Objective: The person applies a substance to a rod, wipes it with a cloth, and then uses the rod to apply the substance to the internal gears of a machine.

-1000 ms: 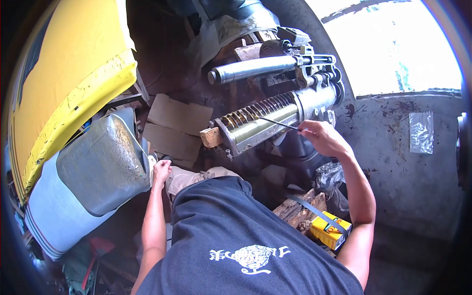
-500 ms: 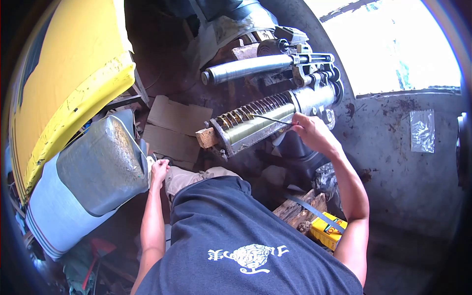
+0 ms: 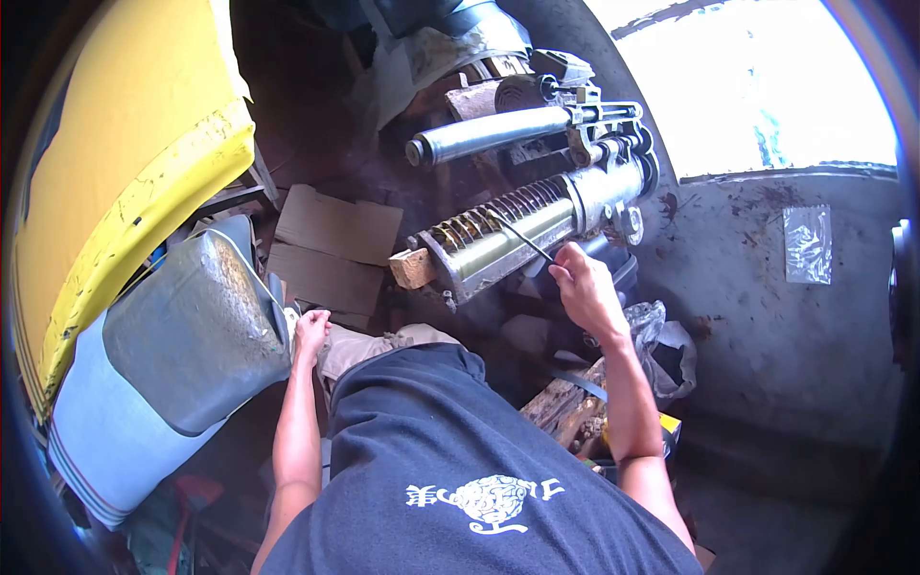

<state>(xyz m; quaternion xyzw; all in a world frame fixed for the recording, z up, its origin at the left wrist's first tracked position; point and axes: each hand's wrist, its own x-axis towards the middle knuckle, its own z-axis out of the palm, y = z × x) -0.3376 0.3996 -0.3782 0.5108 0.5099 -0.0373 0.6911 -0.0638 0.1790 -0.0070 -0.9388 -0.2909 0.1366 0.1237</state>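
My right hand (image 3: 582,287) grips a thin dark metal rod (image 3: 522,236) whose tip pokes into the coiled spring (image 3: 503,213) of a greasy cylindrical machine part (image 3: 537,222). That part lies tilted, with a wooden block (image 3: 412,268) jammed at its lower left end. A second steel cylinder (image 3: 489,134) runs above it, joined at a metal bracket (image 3: 613,129). My left hand (image 3: 311,333) rests on my knee, beside a grey metal can (image 3: 196,331), with its fingers curled and nothing in them.
A yellow panel (image 3: 125,163) fills the left. Cardboard pieces (image 3: 331,249) lie on the floor below the machine. Scrap wood (image 3: 561,407), a plastic bag (image 3: 661,350) and a yellow box (image 3: 668,424) sit at my right. A stained concrete wall (image 3: 767,316) rises on the right.
My right hand has drawn down and left toward me, swinging the rod steeper while its tip stays at the spring. My forearm now covers most of the yellow box. The left hand stays put.
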